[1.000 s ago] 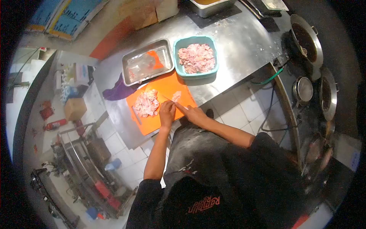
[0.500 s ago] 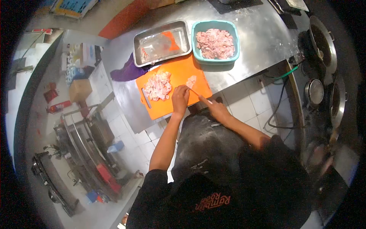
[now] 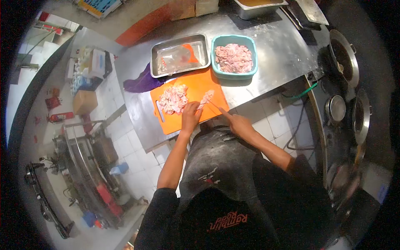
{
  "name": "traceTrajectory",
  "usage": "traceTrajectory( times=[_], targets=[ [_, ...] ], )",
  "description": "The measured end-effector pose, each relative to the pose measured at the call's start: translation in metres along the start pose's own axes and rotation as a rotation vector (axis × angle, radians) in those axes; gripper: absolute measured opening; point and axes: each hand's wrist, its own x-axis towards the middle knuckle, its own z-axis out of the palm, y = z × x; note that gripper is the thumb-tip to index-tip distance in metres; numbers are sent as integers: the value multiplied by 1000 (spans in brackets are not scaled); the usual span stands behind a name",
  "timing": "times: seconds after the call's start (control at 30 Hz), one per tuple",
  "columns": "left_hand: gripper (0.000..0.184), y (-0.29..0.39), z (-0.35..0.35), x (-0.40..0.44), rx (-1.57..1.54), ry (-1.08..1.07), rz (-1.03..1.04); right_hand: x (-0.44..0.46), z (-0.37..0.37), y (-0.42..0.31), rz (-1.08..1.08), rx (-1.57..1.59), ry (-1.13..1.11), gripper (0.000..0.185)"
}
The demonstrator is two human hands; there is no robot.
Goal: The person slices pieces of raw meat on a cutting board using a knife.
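My right hand (image 3: 241,126) is closed round the handle of a knife (image 3: 215,106), its blade pointing up and left across the orange cutting board (image 3: 175,126). At the blade's tip lies a small strip of pale pink raw meat (image 3: 207,96). My left hand (image 3: 191,116) pinches the near end of this strip with bent fingers. Left of it, a heap of raw meat pieces (image 3: 173,99) rests on the board. Behind the board stands a turquoise tub (image 3: 214,71) full of similar raw meat.
A steel tray (image 3: 157,74) holding a few scraps and an orange shape sits behind the board, beside a purple cloth (image 3: 139,83). At the steel table's (image 3: 275,62) back is another metal pan (image 3: 258,11). Large woks (image 3: 345,54) stand along the right.
My left hand has shifted down and left, away from the knife tip. The meat strip looks longer and more exposed now. The head view has moved slightly.
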Motion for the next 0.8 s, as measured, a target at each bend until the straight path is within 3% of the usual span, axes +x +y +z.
traceTrajectory(
  times=[0.13,0.23,0.5,0.57,0.67,0.8],
  targets=[
    [22,-7,2,-5,9,-114,-84,14,25,17,60,-41,-43,79],
    [19,-9,2,-7,-36,-71,-59,20,33,20,73,-13,70,82],
    [16,-2,4,-2,-85,-6,-42,12,46,4,42,-20,-22,91],
    [16,-3,5,1,-77,14,-14,16,53,15,64,31,158,92],
    [15,-8,8,-1,-97,5,-32,21,42,11,167,-64,160,95],
    [14,-6,7,1,-97,2,-49,17,21,2,134,-9,74,93]
  ],
)
